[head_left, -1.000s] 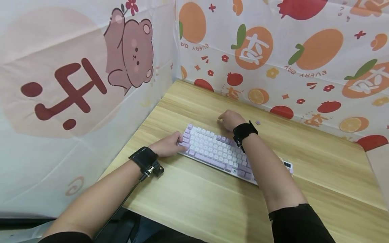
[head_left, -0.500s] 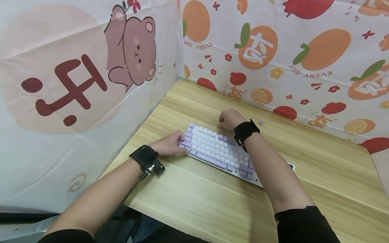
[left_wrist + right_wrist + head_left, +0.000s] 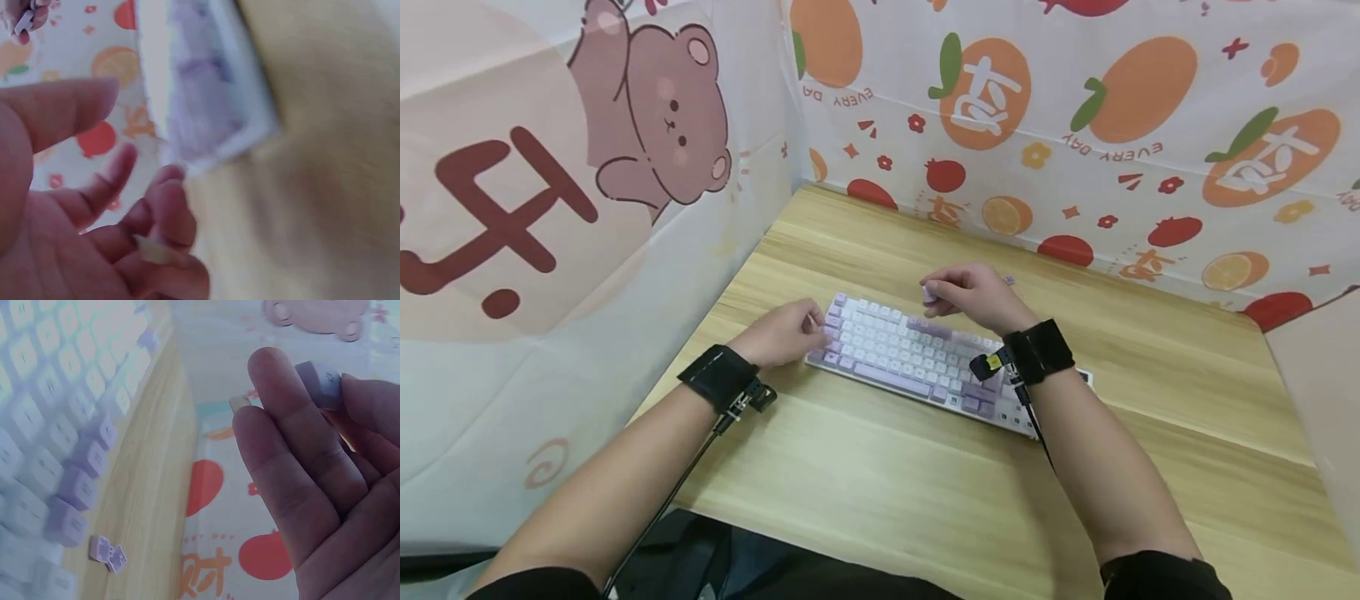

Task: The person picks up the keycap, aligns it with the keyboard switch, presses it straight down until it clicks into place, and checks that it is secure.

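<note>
A white and lilac keyboard [image 3: 895, 354] lies on the wooden table [image 3: 887, 500]. My right hand [image 3: 934, 296] hovers above its far edge and pinches a small lilac keycap [image 3: 929, 293] between thumb and fingertips. The right wrist view shows the keycap [image 3: 320, 382] up close, with the keyboard [image 3: 50, 425] below. My left hand [image 3: 808, 327] rests with relaxed fingers against the keyboard's left end. In the blurred left wrist view the fingers [image 3: 156, 206] lie loosely curled next to the keyboard's corner [image 3: 200, 94].
A couple of loose lilac keycaps [image 3: 107, 554] lie on the table beyond the keyboard [image 3: 1009, 281]. A bear-print sheet [image 3: 655, 125] walls the left side and a fruit-print sheet [image 3: 1075, 125] the back. The table's near edge runs in front of my arms.
My right hand has lifted from the keyboard's far edge and turned, now with a lilac keycap pinched in its fingers. The left hand has stayed at the keyboard's left end.
</note>
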Motion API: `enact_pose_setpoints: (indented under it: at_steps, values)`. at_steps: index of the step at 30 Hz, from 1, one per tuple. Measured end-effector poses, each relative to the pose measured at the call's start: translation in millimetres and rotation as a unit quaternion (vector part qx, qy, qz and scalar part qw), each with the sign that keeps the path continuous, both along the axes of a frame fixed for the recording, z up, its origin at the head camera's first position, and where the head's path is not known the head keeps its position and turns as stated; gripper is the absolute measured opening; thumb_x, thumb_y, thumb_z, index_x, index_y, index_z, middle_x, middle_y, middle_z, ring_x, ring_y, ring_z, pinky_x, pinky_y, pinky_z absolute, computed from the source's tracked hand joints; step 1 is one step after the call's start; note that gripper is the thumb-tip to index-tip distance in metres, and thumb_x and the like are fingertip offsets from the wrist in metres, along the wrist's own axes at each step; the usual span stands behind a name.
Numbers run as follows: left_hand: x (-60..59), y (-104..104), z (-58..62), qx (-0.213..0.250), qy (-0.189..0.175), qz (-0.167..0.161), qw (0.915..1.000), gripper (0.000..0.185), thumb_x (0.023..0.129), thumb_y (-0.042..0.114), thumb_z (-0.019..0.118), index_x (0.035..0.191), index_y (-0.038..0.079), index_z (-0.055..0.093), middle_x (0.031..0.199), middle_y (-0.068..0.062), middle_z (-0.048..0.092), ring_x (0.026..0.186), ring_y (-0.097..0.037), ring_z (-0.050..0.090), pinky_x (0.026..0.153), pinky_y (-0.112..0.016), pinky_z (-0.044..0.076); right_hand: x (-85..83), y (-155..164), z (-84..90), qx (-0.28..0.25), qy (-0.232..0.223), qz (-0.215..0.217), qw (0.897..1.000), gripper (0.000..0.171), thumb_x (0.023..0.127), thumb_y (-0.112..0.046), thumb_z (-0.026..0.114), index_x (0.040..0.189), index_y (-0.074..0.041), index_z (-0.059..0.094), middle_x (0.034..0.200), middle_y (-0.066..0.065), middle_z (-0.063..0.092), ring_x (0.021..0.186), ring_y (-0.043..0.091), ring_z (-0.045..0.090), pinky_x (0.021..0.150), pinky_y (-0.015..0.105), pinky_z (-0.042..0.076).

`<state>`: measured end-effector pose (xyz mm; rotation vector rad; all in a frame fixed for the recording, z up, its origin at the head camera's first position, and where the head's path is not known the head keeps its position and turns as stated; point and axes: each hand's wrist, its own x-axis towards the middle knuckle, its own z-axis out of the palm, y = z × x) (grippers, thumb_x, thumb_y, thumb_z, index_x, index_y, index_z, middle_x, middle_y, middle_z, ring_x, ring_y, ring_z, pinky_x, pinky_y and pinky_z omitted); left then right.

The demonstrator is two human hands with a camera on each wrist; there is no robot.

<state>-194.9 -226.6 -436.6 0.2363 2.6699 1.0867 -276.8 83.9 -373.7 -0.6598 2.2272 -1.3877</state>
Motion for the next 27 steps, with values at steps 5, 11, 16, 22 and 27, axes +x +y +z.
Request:
enact_pose_setpoints:
  at_steps: [5,11,16,22,27]
  values:
    - [0.3,22,25.8,0.022,0.089,-0.012,0.9957,0.029,0.093,0.025,0.067,0.112,0.004,0.06,0.101,-0.009,0.062,0.085,-0.023,0.058,0.074,-0.036,0.049,22.1,5,-1.6,-0.049,0.008,-0.029,0.998,0.029,0.095,-0.025,0.065,0.116,-0.006,0.07,0.102,0.017,0.071,0.081,0.028,0.073,0.081,0.039,0.059]
    - [10.3,60,44.7,0.088,0.176,-0.08,0.9772,0.028,0.092,0.02,0.069,0.117,0.007,0.063,0.1,-0.005,0.065,0.085,-0.017,0.058,0.074,-0.035,0.05,48.9,6,-7.6,-0.118,0.021,-0.032,0.992,0.027,0.094,-0.021,0.066,0.113,-0.003,0.069,0.099,0.019,0.07,0.076,0.027,0.073,0.078,0.04,0.059]
    - [14.3,91,49.8,0.13,0.2,-0.135,0.9618,0.033,0.088,0.019,0.074,0.118,0.008,0.064,0.104,-0.005,0.067,0.087,-0.016,0.061,0.075,-0.035,0.053,73.7,4,-12.1,-0.134,0.028,-0.062,0.989,0.025,0.096,-0.02,0.065,0.113,-0.002,0.068,0.093,0.015,0.073,0.073,0.027,0.072,0.076,0.04,0.06]
    - [19.5,104,46.5,0.165,0.215,-0.134,0.9532,0.036,0.082,0.017,0.08,0.112,0.007,0.061,0.1,-0.001,0.068,0.082,-0.013,0.061,0.069,-0.036,0.054,88.8,-1,-17.5,-0.162,0.009,-0.093,0.982,0.021,0.094,-0.021,0.068,0.106,-0.005,0.061,0.081,0.009,0.073,0.072,0.026,0.071,0.075,0.039,0.059]
    - [26.3,104,42.8,0.161,0.219,-0.157,0.9494,0.042,0.084,0.018,0.079,0.123,0.009,0.065,0.1,0.001,0.069,0.082,-0.01,0.06,0.065,-0.036,0.054,96.4,1,-26.1,-0.201,-0.034,-0.097,0.974,0.014,0.094,-0.017,0.068,0.094,-0.004,0.061,0.077,0.005,0.071,0.07,0.019,0.07,0.072,0.035,0.059]
